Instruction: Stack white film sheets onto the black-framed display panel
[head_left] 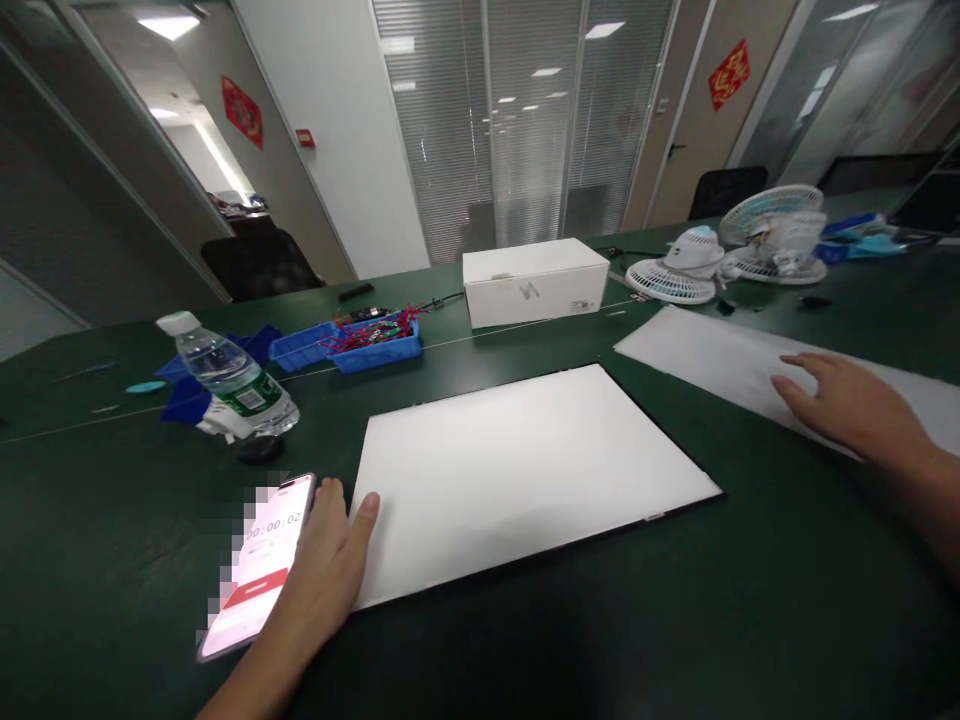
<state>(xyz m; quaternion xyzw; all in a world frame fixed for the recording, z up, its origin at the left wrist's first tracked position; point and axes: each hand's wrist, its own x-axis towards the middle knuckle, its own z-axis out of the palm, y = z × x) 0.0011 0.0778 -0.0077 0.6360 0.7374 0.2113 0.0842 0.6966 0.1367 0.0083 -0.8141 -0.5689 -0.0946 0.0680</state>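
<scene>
A white rectangular panel [517,465] with thin dark edges lies flat on the dark green table in front of me. My left hand [334,550] rests at its left edge, thumb spread over the white surface and the fingers stretched along the side. Just left of that hand is a phone [259,565] with a lit timer screen, partly hidden by my wrist. To the right, my right hand [847,405] reaches over a long white sheet [720,365], its fingers apart; whether they touch the sheet I cannot tell.
A water bottle [232,375] leans at the left near a black mouse-like object [260,449]. Blue trays [379,357] with tangled red wires and a white box [536,285] stand farther back. White fan parts [679,268] sit at the back right on the table [600,620].
</scene>
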